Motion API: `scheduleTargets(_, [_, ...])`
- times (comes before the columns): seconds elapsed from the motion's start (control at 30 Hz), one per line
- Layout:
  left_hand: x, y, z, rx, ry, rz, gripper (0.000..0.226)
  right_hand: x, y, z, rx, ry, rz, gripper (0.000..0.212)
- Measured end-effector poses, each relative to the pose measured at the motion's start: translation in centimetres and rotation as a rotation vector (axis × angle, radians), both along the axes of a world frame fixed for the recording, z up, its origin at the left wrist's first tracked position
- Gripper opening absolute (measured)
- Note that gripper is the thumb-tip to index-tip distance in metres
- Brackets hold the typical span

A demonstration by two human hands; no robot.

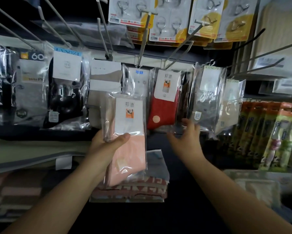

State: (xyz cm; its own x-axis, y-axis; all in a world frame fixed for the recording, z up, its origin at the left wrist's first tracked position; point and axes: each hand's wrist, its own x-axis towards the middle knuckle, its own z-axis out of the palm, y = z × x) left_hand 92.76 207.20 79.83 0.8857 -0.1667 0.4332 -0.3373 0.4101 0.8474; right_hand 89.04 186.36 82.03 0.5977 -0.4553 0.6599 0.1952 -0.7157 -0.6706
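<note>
My left hand grips a clear packet of pink socks with a white label, holding it upright in front of the display; the thumb lies across its front. My right hand reaches up with spread fingers to the bottom edge of the hanging packets, just below the red socks packet and a grey socks packet. Its fingertips are at the plastic, but contact is blurred.
Metal pegs jut out from the rack toward me. More sock packets hang at the left, hook cards above, toothbrush packs at the right. Folded patterned textiles lie on the shelf below.
</note>
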Motion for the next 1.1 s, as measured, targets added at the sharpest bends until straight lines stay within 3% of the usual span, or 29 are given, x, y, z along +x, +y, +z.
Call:
scheduleTargets(0.07, [-0.3, -0.4, 0.1, -0.013, 0.010, -0.018, 0.021, -1.7, 1.7, -1.3, -0.128, -0.105, 0.046, 0.042])
scheduleTargets(0.2, [-0.5, -1.5, 0.0, -0.024, 0.006, -0.033, 0.025, -3.5, 4.8, -2.1, -0.025, 0.220, 0.381, 0.041])
scheduleTargets(0.37, [-0.8, -2.1, -0.2, 0.013, -0.009, -0.069, 0.019, -3.1, 4.5, -2.7, 0.111, 0.184, 0.390, 0.034])
scheduleTargets(0.5, [-0.3, -1.9, -0.4, 0.007, -0.005, -0.081, 0.029, -3.0, 3.3, -2.9, 0.256, 0.194, 0.428, 0.030])
scheduleTargets(0.7, [0.7, -1.6, -0.7, -0.037, 0.033, 0.046, 0.005, -2.9, 1.4, -1.7, 0.459, 0.076, 0.410, 0.017])
scheduleTargets(0.93, [0.7, -0.5, 0.7, -0.049, 0.013, 0.099, 0.006, -1.0, -1.8, 5.2, 0.394, 0.062, 0.344, 0.041])
scheduleTargets(1.1, [0.6, -0.3, 1.2, -0.033, -0.004, 0.078, 0.009, 0.4, -2.3, 8.1, 0.356, 0.075, 0.381, 0.040])
